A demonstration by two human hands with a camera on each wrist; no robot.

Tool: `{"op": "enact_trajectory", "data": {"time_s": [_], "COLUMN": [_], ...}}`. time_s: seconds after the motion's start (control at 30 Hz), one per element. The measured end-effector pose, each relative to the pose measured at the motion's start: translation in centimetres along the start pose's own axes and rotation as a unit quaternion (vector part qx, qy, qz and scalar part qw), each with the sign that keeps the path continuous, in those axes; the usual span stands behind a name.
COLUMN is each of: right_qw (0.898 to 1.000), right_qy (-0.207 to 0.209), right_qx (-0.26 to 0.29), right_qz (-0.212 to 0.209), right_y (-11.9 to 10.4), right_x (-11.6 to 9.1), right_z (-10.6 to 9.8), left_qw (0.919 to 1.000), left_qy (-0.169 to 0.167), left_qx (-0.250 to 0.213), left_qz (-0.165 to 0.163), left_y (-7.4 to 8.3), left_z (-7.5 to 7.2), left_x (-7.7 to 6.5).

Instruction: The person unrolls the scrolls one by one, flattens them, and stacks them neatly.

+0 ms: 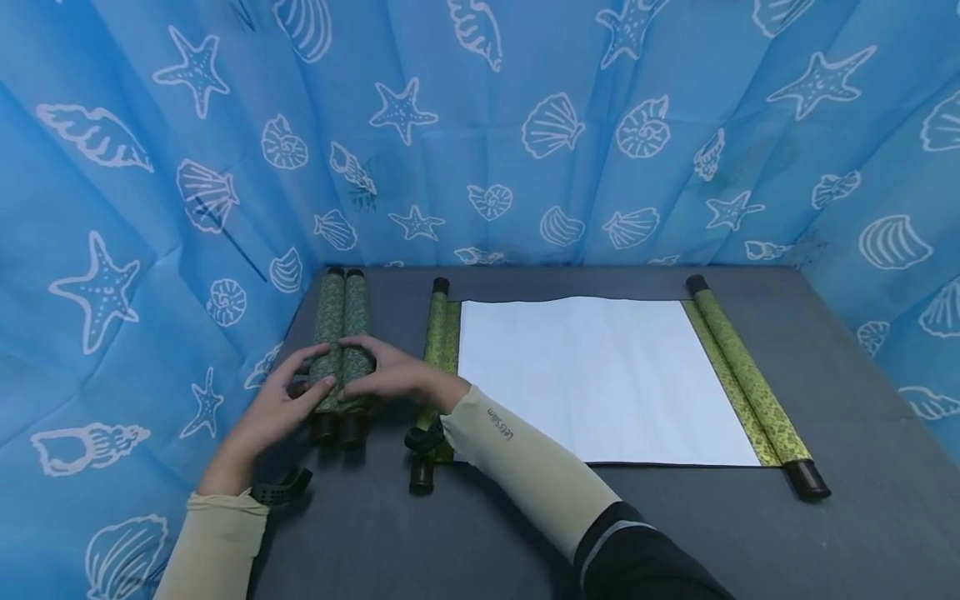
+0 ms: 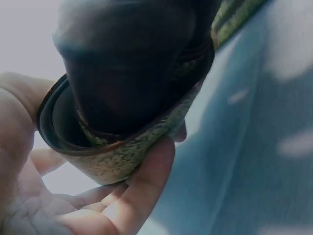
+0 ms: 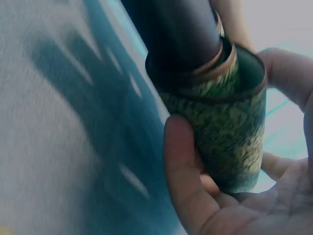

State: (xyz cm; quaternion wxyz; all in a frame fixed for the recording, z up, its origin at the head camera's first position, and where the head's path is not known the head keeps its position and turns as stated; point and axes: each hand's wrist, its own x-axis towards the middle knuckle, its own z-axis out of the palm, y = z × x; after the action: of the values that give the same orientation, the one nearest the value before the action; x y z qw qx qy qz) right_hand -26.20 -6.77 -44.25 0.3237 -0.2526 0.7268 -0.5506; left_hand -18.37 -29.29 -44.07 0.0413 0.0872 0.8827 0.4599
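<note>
Two green patterned rolls of a scroll (image 1: 331, 307) lie side by side at the left of the table, dark knobs at their ends. My left hand (image 1: 270, 410) holds the left roll, thumb on top and fingers round its outer side. The right hand (image 1: 399, 373) grips the other roll from the right. In the left wrist view, fingers (image 2: 142, 196) curl round the rolled layers, with a dark knob (image 2: 127, 73) sticking out of them. The right wrist view shows a finger and thumb about the green roll (image 3: 220, 132), which is loosely wound around its rod.
A second scroll lies spread to the right, its white sheet (image 1: 592, 375) between a left yellow-green roller (image 1: 436, 333) and a right one (image 1: 750, 379). My right forearm crosses over its lower left corner. Blue shell-patterned curtains (image 1: 487, 150) border the grey table (image 1: 847, 400).
</note>
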Motion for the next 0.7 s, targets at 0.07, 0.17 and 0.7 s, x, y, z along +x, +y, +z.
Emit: {"op": "enact_trajectory", "data": {"time_s": [0.07, 0.17, 0.7], "right_qw": [1.0, 0.999, 0.997], "right_qy": [0.01, 0.023, 0.045], "right_qx": [-0.01, -0.009, -0.021], "right_qz": [-0.01, -0.024, -0.053], "right_y": [0.0, -0.1, 0.7], "right_x": [-0.5, -1.1, -5.7], "right_z": [-0.4, -1.1, -6.1], "left_qw": [1.0, 0.9997, 0.9961], "left_qy": [0.003, 0.008, -0.008], "left_qx": [-0.008, -0.023, -0.058], "left_qz": [-0.002, 0.003, 0.066], "left_y": [0.2, 0.5, 4.1], "left_z": [0.4, 1.0, 4.7], "left_x": [0.1, 0.4, 2.3]}}
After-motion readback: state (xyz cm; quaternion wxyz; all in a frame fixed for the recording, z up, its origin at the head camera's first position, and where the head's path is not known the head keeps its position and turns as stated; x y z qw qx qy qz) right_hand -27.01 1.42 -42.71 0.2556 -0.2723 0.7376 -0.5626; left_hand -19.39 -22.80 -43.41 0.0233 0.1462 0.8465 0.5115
